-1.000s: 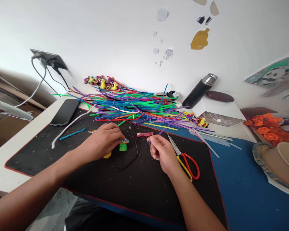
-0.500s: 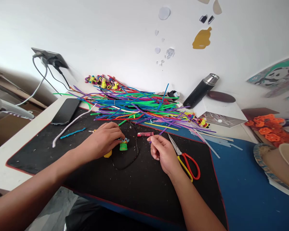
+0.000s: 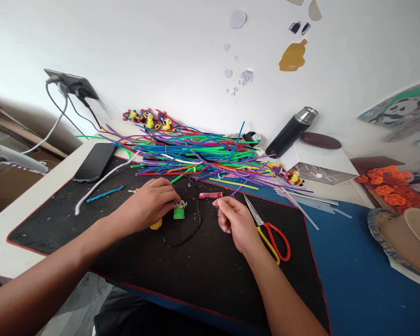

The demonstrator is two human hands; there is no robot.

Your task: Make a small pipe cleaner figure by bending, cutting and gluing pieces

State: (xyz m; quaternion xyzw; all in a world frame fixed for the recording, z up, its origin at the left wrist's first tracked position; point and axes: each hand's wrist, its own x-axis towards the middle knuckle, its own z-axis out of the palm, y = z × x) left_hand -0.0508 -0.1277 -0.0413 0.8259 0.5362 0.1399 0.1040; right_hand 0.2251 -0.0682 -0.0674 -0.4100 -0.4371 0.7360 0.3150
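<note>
My left hand [image 3: 153, 203] is closed above the black mat, its fingertips pinching a small green piece [image 3: 178, 213] with a wavy light-blue strand on top. Partly under that hand lies a yellow-handled tool [image 3: 156, 225], its pale tip poking out on the far side; a thin black cord [image 3: 199, 217] loops nearby. My right hand [image 3: 235, 220] is closed in a pinch, with a bit of purple pipe cleaner [image 3: 236, 191] showing at its fingertips. Just beyond it is a pink lighter [image 3: 211, 195]. Scissors [image 3: 273, 235] with red and yellow handles lie to its right.
A heap of coloured pipe cleaners [image 3: 189, 154] spreads along the wall. On the left are a phone [image 3: 95, 162], a white strand [image 3: 105, 179] and a twisted blue piece [image 3: 105, 194]. A black thermos [image 3: 292, 133], a white box [image 3: 318, 161] and a bowl-like container [image 3: 381, 233] stand right.
Both hands keep nearly the same place and grip. The whole view has shifted very slightly.
</note>
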